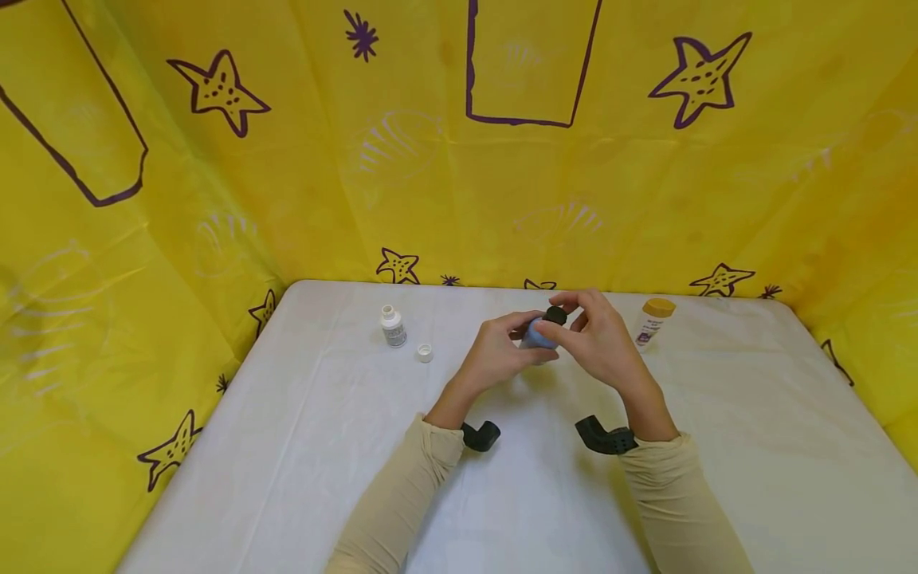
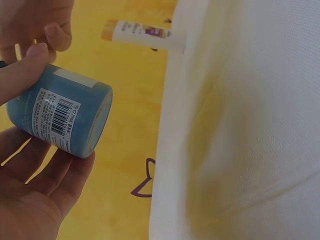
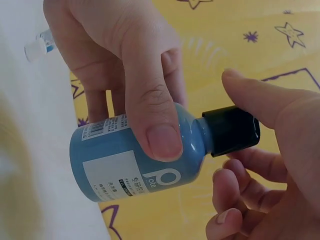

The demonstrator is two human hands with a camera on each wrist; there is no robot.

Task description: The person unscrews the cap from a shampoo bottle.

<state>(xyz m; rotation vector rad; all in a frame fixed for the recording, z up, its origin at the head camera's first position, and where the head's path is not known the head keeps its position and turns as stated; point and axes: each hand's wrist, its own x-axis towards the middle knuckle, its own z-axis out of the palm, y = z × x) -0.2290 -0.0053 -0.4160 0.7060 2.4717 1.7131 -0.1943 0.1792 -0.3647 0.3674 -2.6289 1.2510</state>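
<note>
Over the table my left hand (image 1: 500, 347) grips a blue bottle (image 3: 130, 155) round its body, the thumb lying across its side. The bottle is tilted, with white labels and a barcode on it. Its black cap (image 3: 231, 131) is on the neck. My right hand (image 1: 598, 339) is at the cap, thumb on one side and curled fingers on the other. How firmly the fingertips press is hard to see. In the left wrist view the left thumb and the right hand hide most of the cap.
A small white bottle (image 1: 393, 327) stands uncapped at the left, a white cap (image 1: 425, 352) beside it. To the right stands a white tube (image 1: 649, 327) with an orange lid. The white-covered table (image 1: 287, 478) meets a yellow patterned curtain (image 1: 430, 183).
</note>
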